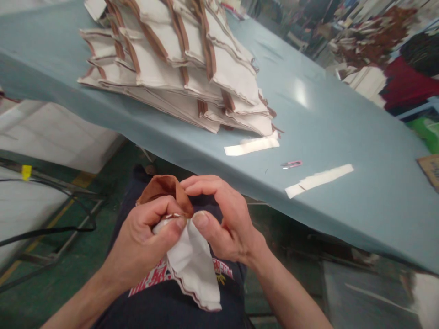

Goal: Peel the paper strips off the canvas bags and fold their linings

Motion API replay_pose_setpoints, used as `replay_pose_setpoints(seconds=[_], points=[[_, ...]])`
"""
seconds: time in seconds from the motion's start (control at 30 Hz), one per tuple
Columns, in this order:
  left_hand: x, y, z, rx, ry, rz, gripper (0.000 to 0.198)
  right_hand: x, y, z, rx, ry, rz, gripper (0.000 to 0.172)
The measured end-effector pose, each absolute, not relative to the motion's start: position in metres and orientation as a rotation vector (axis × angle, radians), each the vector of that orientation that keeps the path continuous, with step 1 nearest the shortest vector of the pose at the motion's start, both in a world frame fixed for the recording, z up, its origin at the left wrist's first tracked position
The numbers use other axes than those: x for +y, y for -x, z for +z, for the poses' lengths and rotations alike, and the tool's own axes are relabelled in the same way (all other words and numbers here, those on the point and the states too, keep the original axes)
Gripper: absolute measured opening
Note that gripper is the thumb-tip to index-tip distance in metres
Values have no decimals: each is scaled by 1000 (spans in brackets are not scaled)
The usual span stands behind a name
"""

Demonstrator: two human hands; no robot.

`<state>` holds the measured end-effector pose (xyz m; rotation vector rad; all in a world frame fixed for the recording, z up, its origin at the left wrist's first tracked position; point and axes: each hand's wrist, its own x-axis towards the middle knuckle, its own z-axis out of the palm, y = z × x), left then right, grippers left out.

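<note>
A sewn piece of white and brown fabric [195, 260] hangs over my lap. Its brown part [161, 185] puffs up at the top, and the white part drops down with a dark stitched edge. My left hand [151, 237] pinches it at the seam between thumb and bent forefinger. On the other side, my right hand [226, 219] has its fingertips against the brown fold and its thumb beside the seam. The inside of the fold is hidden from me.
Stacked white pieces with brown strips [164, 59] lie on the blue-green table [329, 123]. White strips [318, 179] and small pink-handled thread snips [291, 164] are near its front edge. A metal frame with dark cables [68, 228] stands at the left.
</note>
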<state>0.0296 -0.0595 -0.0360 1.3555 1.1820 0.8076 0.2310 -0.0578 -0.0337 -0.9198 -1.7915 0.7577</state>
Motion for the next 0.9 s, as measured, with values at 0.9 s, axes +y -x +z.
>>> replay_pose_setpoints(seconds=[0.9], points=[[-61,-14,-42,1448,-1860,809,31,-52,-204,-24,-2402,1261,714,60]])
